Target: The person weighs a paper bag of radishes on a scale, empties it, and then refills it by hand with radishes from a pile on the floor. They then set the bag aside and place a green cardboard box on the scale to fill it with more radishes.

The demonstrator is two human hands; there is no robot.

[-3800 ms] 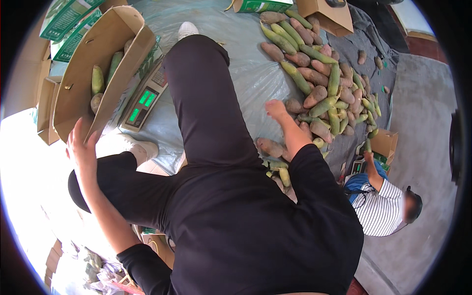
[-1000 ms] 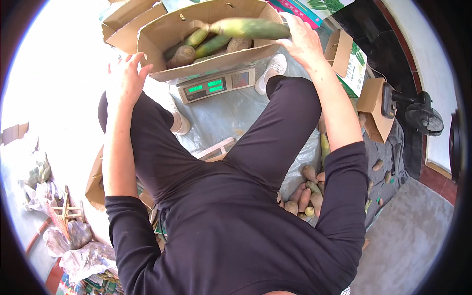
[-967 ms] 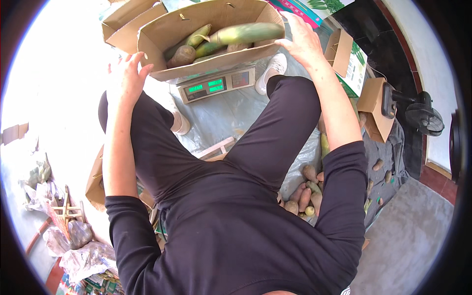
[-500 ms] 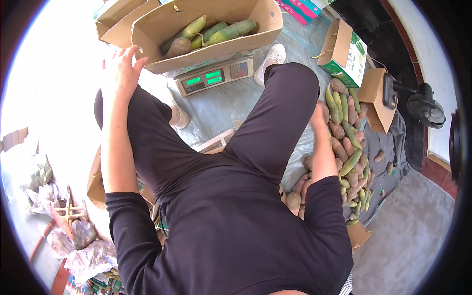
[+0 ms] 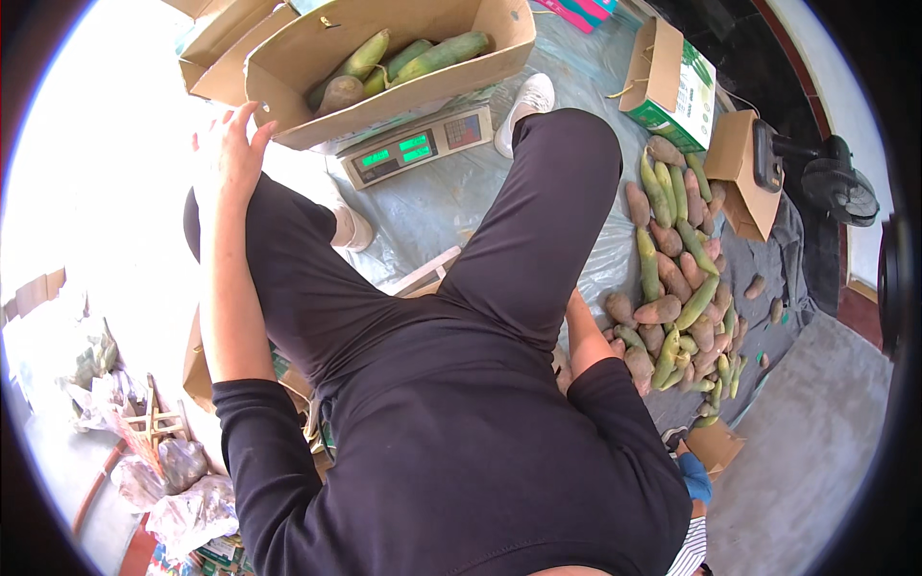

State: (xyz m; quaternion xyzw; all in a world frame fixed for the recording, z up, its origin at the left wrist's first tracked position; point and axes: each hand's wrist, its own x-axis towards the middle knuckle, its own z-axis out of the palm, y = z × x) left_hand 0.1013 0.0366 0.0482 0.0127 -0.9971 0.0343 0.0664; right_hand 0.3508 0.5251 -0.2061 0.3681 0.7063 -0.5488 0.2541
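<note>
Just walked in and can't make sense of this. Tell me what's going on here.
A person in black sits on the floor beside a heap of green and brown produce. Their left hand rests on their raised knee, near an open cardboard box that holds several of the same pieces and stands on a digital scale. Their right forearm reaches down behind their leg toward the heap; that hand is hidden.

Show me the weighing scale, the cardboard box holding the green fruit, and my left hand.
weighing scale (image 5: 418,146), head view, on its green display panel.
cardboard box (image 5: 413,96), head view, on its front wall.
left hand (image 5: 229,158), head view, on the back of the hand.
</note>
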